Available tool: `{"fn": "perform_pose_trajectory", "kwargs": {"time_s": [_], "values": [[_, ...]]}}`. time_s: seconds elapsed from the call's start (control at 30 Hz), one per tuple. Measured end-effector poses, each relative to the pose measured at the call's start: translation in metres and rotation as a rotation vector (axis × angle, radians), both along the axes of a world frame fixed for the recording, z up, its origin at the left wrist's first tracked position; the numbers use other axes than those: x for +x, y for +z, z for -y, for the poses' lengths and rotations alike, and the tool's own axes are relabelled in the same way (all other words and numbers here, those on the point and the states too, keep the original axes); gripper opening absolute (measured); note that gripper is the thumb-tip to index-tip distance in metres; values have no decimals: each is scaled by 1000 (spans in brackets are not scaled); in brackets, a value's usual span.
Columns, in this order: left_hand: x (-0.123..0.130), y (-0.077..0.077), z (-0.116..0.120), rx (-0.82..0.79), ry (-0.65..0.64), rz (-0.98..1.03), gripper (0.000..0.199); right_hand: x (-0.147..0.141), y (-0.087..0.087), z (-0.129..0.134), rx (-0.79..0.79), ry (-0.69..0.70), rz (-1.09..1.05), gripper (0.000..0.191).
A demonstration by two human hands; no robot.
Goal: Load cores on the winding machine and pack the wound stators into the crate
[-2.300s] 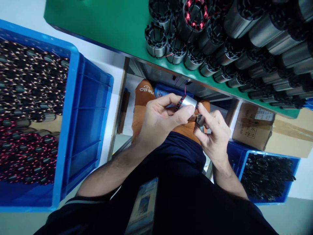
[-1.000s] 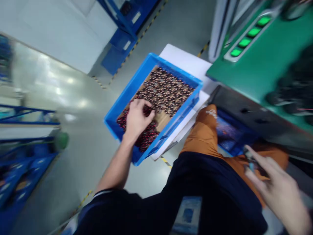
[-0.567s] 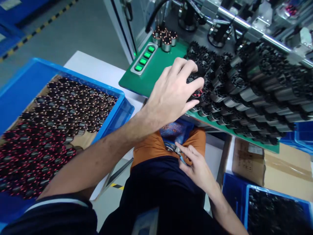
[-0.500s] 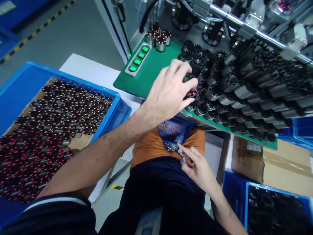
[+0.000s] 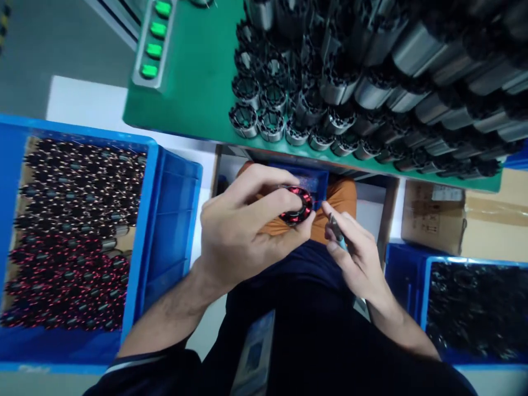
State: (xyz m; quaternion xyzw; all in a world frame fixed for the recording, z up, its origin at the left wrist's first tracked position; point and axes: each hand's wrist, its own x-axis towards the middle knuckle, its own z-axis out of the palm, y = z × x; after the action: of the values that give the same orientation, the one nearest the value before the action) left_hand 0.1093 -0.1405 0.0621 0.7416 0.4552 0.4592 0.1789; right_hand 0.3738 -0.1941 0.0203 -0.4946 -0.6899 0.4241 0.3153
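Observation:
My left hand (image 5: 243, 223) is closed round a motor stator (image 5: 306, 202) with red copper windings, its ring face turned up over my lap. A thin red wire end sticks out from the stator's right side. Just right of it, my right hand (image 5: 357, 256) grips a small tool with a light-blue handle, which looks like wire nippers (image 5: 338, 234); the fingers cover part of it. The nippers' tip is close to the wire end; whether they touch, I cannot tell. Below the hands a blue bin (image 5: 322, 179) shows between my orange-clad legs.
Rows of bare black-and-silver stator cores (image 5: 271, 122) stand on the green bench (image 5: 193, 82), by a panel of green buttons (image 5: 154, 50). At left a blue crate (image 5: 142, 220) holds wound stators. To the right are a cardboard box (image 5: 433, 214) and another blue crate (image 5: 424, 308) of dark parts.
My left hand has come back from the bench rows to above my lap, with the red-wound stator in it. My right hand has risen slightly with the nippers. The view has shifted closer.

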Motion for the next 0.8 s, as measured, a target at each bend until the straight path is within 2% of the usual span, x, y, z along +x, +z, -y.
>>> {"fn": "perform_pose_trajectory", "kwargs": {"time_s": [0.1, 0.17, 0.33, 0.5, 0.8], "values": [[5, -22, 10, -21, 49, 19, 19, -7, 1, -4, -11, 18, -6, 62], [5, -27, 13, -32, 77, 21, 20, -11, -2, -6, -26, 24, -6, 62], [0, -24, 18, -55, 71, 0, 22, -16, -5, -9, -15, 70, -49, 61], [-6, -23, 20, -51, 57, -29, 21, -18, -1, -10, -21, 76, 29, 62], [-16, -29, 22, -143, 2, 112, 21, -24, 4, -14, 53, 76, 49, 60]]}}
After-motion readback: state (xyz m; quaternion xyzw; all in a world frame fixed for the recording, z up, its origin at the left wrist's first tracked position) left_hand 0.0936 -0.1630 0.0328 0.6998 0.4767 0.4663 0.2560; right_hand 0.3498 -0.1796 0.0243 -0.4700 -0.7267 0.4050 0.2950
